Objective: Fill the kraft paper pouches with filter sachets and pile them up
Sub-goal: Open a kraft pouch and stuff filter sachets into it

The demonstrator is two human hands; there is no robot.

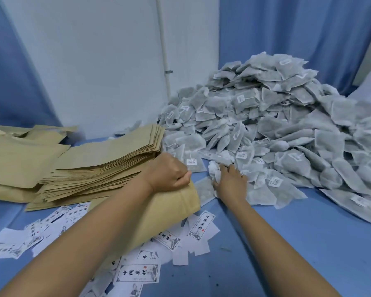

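Hands: the left hand (169, 174) is clenched on the top edge of a tan kraft paper pouch (171, 213). The right hand (231, 181) lies apart from it, on the near edge of the sachets.
Pouch: it lies on the table under the left forearm, mouth turned to the heap, likely so that sachets go straight in.
Right hand pose: arm stretched forward, palm down, fingers bent over 1 crumpled white sachet (214, 173). Whether it is gripped, I cannot tell.
Supply: a grey-white heap of filter sachets (276, 125) lies just beyond both hands.
Empties: a stack of flat tan pouches (107, 163) lies just left of the left hand, within reach.
Around: white printed paper labels (137, 273) lie scattered on the blue table (298, 243).
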